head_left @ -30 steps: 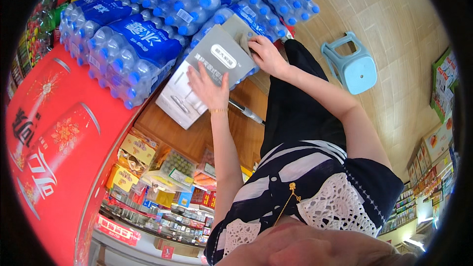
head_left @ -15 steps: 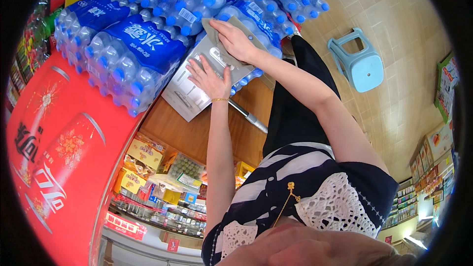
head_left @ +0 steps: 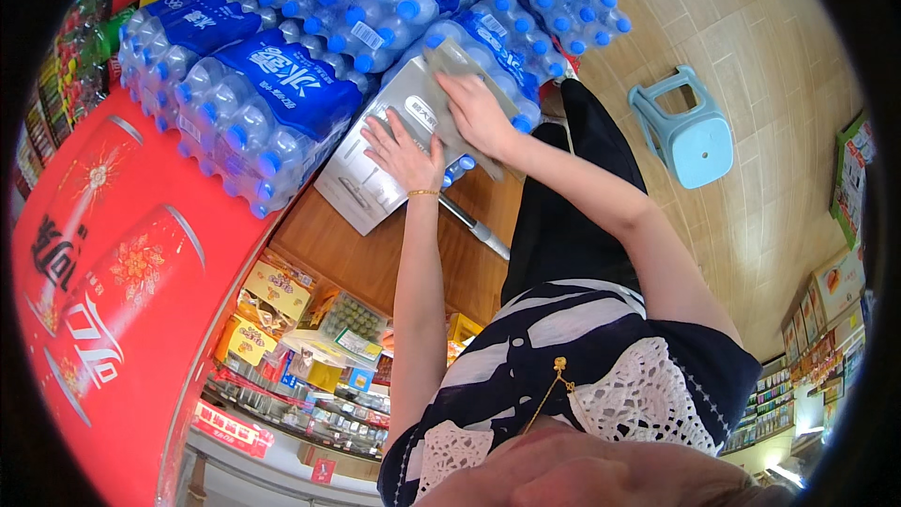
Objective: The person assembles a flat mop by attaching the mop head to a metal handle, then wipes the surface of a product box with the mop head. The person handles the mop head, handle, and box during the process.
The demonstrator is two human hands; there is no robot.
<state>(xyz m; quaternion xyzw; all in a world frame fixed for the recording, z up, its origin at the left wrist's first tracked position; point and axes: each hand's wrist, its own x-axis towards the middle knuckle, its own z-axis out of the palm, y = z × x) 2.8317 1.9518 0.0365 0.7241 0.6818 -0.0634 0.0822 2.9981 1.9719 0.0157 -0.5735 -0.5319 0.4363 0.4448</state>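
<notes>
While the left hand (head_left: 405, 152) stayed flat on the grey box (head_left: 394, 145), fingers spread and gripping nothing, the right hand (head_left: 477, 113) had slid from the box's upper corner down toward its middle — palm pressed open on a grey cloth (head_left: 457, 84) laid over the box. The box itself had barely shifted; it still leaned on the wooden counter (head_left: 375, 258), its top edge against the packs of water bottles (head_left: 282, 94). That drift of the cloth read as a wiping stroke across the box, with the left hand steadying it. A blue stool (head_left: 690, 127) stood well apart on the floor.
</notes>
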